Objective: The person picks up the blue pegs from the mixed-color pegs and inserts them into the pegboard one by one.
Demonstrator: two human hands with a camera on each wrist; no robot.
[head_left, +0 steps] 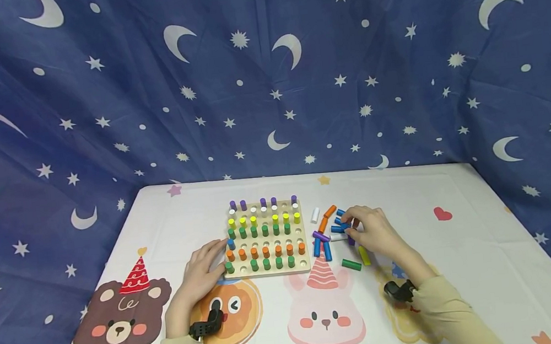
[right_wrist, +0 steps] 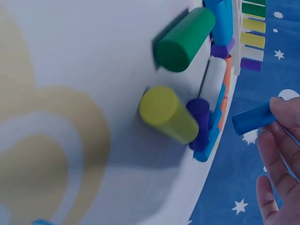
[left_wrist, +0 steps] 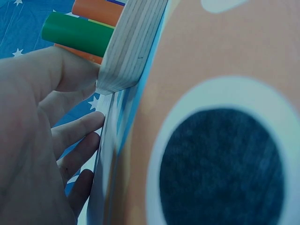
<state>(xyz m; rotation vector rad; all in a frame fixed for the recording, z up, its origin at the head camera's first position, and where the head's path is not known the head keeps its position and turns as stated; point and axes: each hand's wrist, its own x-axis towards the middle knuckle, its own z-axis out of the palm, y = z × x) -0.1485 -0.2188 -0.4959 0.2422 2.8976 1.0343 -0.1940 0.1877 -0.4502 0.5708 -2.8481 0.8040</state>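
Note:
A wooden pegboard [head_left: 301,267] bears rows of upright pegs: purple, white, yellow, green, orange and green. One blue peg [head_left: 231,245] stands at the left end of an otherwise bare row. My left hand [head_left: 200,270] rests against the board's left side, thumb at the near corner and fingers loosely extended. Beside the loose pegs on the right, my right hand [head_left: 374,230] pinches another blue peg [right_wrist: 253,119] between thumb and fingertips. The right wrist view has this peg raised above the table, tilted, one end projecting from the fingers.
Right of the board lie loose pegs, among them orange [head_left: 330,211], white [head_left: 315,215], several blue, and purple. Nearer the front are a green peg [head_left: 351,265] and a yellow peg [head_left: 364,255]. A printed cloth [head_left: 407,192] covers the table; a starry blue curtain [head_left: 266,73] hangs behind.

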